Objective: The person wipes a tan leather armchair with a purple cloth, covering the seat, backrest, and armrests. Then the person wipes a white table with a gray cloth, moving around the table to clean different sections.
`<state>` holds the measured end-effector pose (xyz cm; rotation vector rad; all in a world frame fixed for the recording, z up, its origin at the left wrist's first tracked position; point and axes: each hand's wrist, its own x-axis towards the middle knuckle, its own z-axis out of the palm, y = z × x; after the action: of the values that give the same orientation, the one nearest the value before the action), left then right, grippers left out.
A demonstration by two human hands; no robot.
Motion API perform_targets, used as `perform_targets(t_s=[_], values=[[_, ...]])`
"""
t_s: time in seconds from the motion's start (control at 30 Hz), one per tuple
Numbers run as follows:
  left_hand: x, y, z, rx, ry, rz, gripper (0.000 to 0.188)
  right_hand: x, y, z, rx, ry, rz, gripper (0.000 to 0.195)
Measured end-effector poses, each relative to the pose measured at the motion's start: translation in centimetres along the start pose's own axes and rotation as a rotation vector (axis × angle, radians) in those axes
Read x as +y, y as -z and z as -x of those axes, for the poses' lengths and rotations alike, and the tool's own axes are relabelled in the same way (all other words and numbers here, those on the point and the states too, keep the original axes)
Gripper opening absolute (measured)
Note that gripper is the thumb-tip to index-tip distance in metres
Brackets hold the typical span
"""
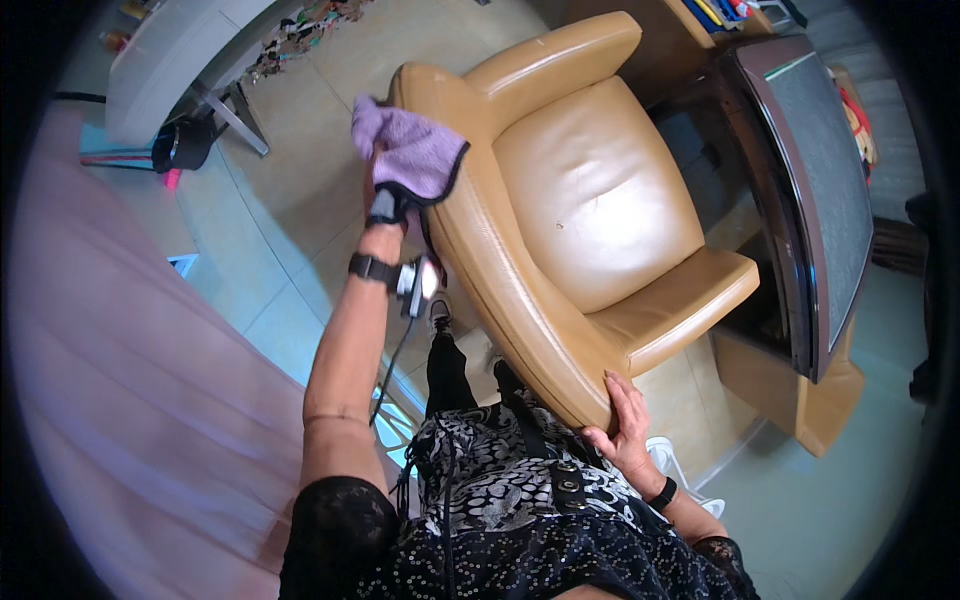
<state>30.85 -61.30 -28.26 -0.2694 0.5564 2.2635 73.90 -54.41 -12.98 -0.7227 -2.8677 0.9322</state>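
Observation:
A tan leather-look armchair (600,191) stands in front of me, its curved backrest towards me. A purple cloth with black edging (420,154) lies over the far left end of the backrest. My left hand (370,180) holds it there and is largely hidden by it. A black strap with a small lit device (418,285) is around my left wrist, with a cable running down from it. My right hand (628,420) holds the near right corner of the backrest, thumb and fingers spread around it. A black band (664,493) circles that wrist.
A large dark-framed television-like unit (814,202) stands close beyond the chair's seat. A pink curtain (150,390) hangs at left. A white table (180,60) and scattered scraps (307,34) are at upper left. Something white (675,465) stands behind my right forearm.

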Motion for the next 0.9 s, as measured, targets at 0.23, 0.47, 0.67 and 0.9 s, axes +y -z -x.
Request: perform_targets(t_s=[0.23, 0.47, 0.67, 0.9], values=[[-5.9, 5.0, -4.3, 0.191, 0.103, -0.04, 0.056, 1.2, 2.9, 3.0, 0.039, -0.078, 0.015, 0.074], [-19.5, 10.1, 4.0, 0.367, 0.425, -0.174, 0.051, 2.9, 4.3, 4.2, 0.064, -0.099, 0.132, 0.077], [-24.9, 9.1, 16.4, 0.296, 0.762, -0.316, 0.047, 3.4, 4.2, 4.1, 0.079, -0.083, 0.14, 0.077], [-20.0, 6.6, 23.2, -0.131, 1.078, -0.483, 0.042, 3.8, 2.1, 2.4, 0.139, -0.036, 0.082, 0.073]])
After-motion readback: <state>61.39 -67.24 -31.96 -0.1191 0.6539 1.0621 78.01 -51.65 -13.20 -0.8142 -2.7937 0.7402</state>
